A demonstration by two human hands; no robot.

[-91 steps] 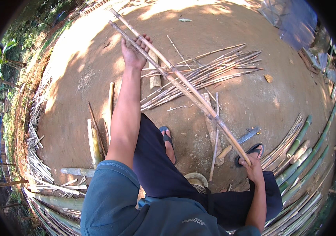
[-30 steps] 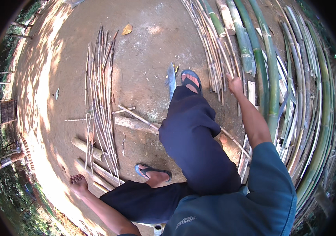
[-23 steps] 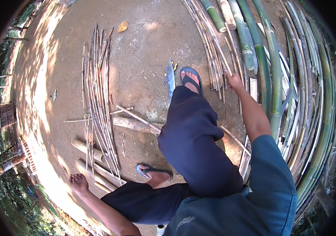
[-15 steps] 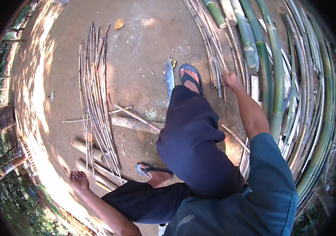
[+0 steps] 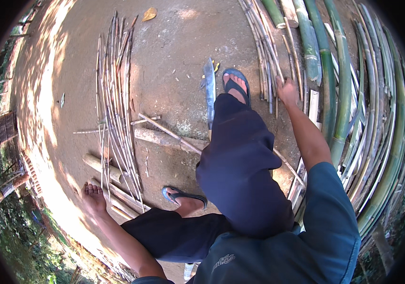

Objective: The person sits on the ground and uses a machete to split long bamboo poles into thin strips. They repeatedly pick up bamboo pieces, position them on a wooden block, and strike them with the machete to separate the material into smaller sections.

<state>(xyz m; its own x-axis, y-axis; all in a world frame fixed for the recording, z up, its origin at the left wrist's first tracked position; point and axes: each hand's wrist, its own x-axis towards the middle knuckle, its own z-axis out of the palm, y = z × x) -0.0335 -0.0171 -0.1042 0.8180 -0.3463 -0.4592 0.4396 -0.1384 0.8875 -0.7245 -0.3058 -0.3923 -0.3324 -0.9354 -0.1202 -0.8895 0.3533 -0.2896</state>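
Observation:
At the right, my right hand [image 5: 288, 91] is closed around the near end of a thin bamboo stick [image 5: 272, 51]. That stick lies along a loose row of thin sticks [image 5: 261, 57] on the ground. Far to the left, my left hand [image 5: 93, 197] hangs with its fingers curled in and nothing visible in them. Nearest to it are short bamboo pieces [image 5: 102, 166] and a bundle of thin sticks [image 5: 117, 94]. A machete [image 5: 210, 87] with a broad blade lies beside my forward foot; my trouser leg hides its lower end.
Thick green bamboo poles [image 5: 339, 80] and long split strips [image 5: 392, 142] are piled along the right. A short log [image 5: 162, 138] lies crosswise in the middle, with a thin stick over it. A dry yellow leaf [image 5: 149, 13] lies on the dirt ground at the top.
The view has shifted, so most ground things sit higher in it, many also farther right. My right hand stays on the stick. My left hand has risen a little, fingers still curled.

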